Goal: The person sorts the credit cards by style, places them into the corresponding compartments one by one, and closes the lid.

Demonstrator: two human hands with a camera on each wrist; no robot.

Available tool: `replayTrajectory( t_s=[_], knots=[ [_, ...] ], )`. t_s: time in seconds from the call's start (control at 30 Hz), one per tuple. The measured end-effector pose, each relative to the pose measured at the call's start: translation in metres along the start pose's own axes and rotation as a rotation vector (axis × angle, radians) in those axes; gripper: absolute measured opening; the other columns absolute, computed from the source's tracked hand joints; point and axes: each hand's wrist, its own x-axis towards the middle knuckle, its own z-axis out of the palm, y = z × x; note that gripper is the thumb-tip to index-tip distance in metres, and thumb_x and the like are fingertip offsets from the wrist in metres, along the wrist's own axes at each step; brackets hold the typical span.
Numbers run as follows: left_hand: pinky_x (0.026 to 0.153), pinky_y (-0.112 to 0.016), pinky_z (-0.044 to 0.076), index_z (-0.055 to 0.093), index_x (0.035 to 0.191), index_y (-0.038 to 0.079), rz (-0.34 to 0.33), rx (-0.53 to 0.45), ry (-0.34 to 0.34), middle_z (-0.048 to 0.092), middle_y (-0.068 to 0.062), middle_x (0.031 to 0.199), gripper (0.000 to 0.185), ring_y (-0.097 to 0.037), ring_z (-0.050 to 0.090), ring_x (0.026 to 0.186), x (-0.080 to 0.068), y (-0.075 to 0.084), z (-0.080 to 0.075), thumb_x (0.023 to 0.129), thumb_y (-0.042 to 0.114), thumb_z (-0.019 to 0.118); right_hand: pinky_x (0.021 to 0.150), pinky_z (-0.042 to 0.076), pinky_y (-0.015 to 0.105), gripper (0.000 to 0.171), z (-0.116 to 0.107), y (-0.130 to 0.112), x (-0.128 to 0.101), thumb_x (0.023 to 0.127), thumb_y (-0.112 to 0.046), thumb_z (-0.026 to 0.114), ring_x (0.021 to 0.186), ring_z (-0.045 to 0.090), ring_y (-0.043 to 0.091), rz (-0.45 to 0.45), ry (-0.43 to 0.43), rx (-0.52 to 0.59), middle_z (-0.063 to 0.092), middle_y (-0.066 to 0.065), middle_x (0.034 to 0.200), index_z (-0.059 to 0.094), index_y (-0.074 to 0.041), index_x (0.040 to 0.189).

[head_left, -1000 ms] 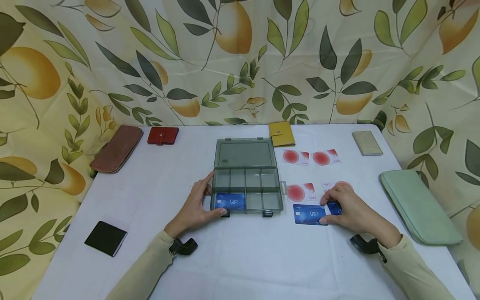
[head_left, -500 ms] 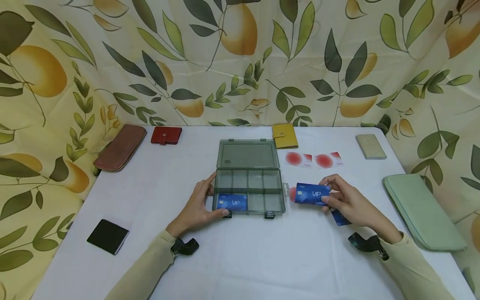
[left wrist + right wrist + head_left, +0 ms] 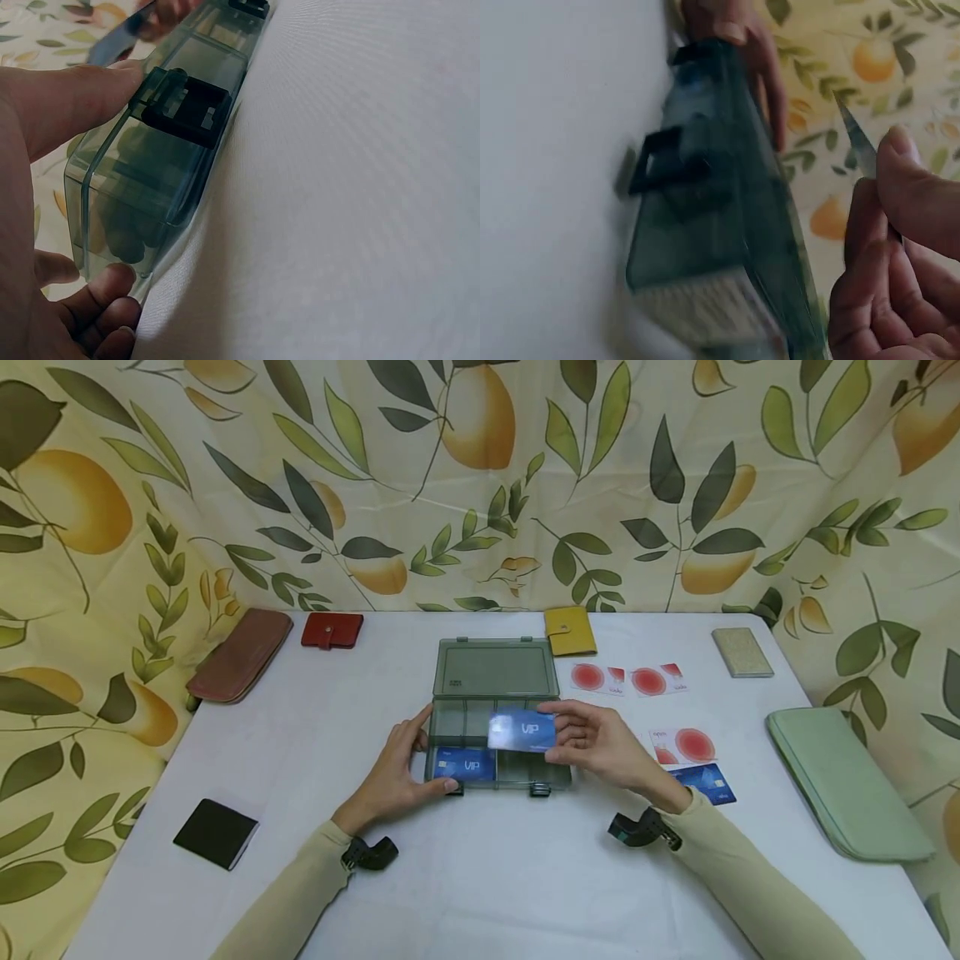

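Observation:
A clear grey compartment box lies open at the table's middle, lid folded back. My left hand grips its left front corner, thumb on the black latch. One blue VIP card lies in the front left compartment. My right hand pinches a second blue VIP card and holds it over the box's middle compartments; it shows edge-on in the right wrist view. The box is blurred there.
Right of the box lie a third blue card and several red-circle cards. A mint wallet, beige case, yellow wallet, red wallet, brown wallet and black wallet ring the white table.
My right hand picked a blue VIP card off the table right of the box, lifted it and carried it left over the box. The left hand stayed on the box.

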Motion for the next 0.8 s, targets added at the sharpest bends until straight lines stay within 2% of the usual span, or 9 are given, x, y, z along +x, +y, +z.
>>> replayTrajectory(
  t_s=[0.13, 0.23, 0.33, 0.43, 0.6, 0.7, 0.8],
  knots=[
    [0.089, -0.039, 0.038, 0.026, 0.168, 0.005, -0.016, 0.003, -0.009, 0.051, -0.009, 0.11, 0.114, -0.023, 0.041, 0.107, 0.0, 0.002, 0.001, 0.08, 0.046, 0.087, 0.071, 0.051, 0.022, 0.056, 0.029, -0.005, 0.015, 0.09, -0.01, 0.085, 0.082, 0.061, 0.013, -0.097, -0.09, -0.184, 0.068, 0.008, 0.104, 0.063, -0.004, 0.141],
    [0.09, -0.041, 0.039, 0.026, 0.168, 0.006, -0.035, 0.002, -0.022, 0.05, -0.009, 0.111, 0.114, -0.023, 0.041, 0.108, -0.001, 0.004, 0.001, 0.08, 0.044, 0.087, 0.073, 0.05, 0.025, 0.056, 0.047, -0.008, 0.022, 0.092, -0.021, 0.085, 0.085, 0.059, 0.012, -0.127, -0.136, -0.344, 0.067, 0.002, 0.104, 0.064, -0.008, 0.142],
    [0.093, -0.045, 0.04, 0.026, 0.168, 0.007, -0.05, 0.001, -0.026, 0.05, -0.009, 0.112, 0.114, -0.024, 0.042, 0.109, -0.001, 0.005, 0.001, 0.079, 0.046, 0.086, 0.078, 0.049, 0.028, 0.058, 0.057, -0.013, 0.026, 0.093, -0.032, 0.084, 0.09, 0.058, 0.013, -0.138, -0.163, -0.495, 0.064, -0.001, 0.109, 0.064, -0.013, 0.144],
    [0.095, -0.047, 0.041, 0.026, 0.168, 0.007, -0.049, -0.001, -0.022, 0.051, -0.01, 0.113, 0.115, -0.024, 0.042, 0.11, -0.001, 0.005, 0.001, 0.079, 0.047, 0.086, 0.081, 0.049, 0.03, 0.063, 0.06, -0.019, 0.029, 0.091, -0.039, 0.084, 0.092, 0.057, 0.014, -0.134, -0.186, -0.599, 0.061, 0.002, 0.119, 0.063, -0.018, 0.147],
    [0.091, -0.041, 0.04, 0.027, 0.167, 0.005, -0.024, 0.004, -0.016, 0.051, -0.009, 0.111, 0.114, -0.023, 0.042, 0.108, 0.0, 0.005, 0.001, 0.08, 0.043, 0.087, 0.081, 0.049, 0.03, 0.067, 0.04, -0.02, 0.024, 0.088, -0.033, 0.088, 0.09, 0.059, 0.014, -0.153, -0.179, -0.581, 0.059, 0.011, 0.123, 0.063, -0.015, 0.147],
    [0.087, -0.038, 0.038, 0.027, 0.167, 0.004, -0.016, 0.006, -0.013, 0.05, -0.009, 0.11, 0.113, -0.022, 0.041, 0.106, 0.0, 0.005, 0.001, 0.079, 0.041, 0.088, 0.074, 0.051, 0.029, 0.064, 0.013, -0.017, 0.014, 0.083, -0.021, 0.092, 0.088, 0.062, 0.017, -0.177, -0.122, -0.513, 0.062, 0.014, 0.121, 0.067, -0.009, 0.142],
    [0.087, -0.037, 0.038, 0.027, 0.167, 0.004, -0.012, 0.013, -0.007, 0.051, -0.009, 0.11, 0.113, -0.021, 0.042, 0.105, -0.001, 0.003, 0.0, 0.079, 0.041, 0.088, 0.067, 0.052, 0.027, 0.064, -0.02, -0.013, -0.002, 0.078, -0.015, 0.095, 0.089, 0.063, 0.018, -0.173, -0.038, -0.492, 0.065, 0.014, 0.121, 0.07, -0.009, 0.136]
  ],
)
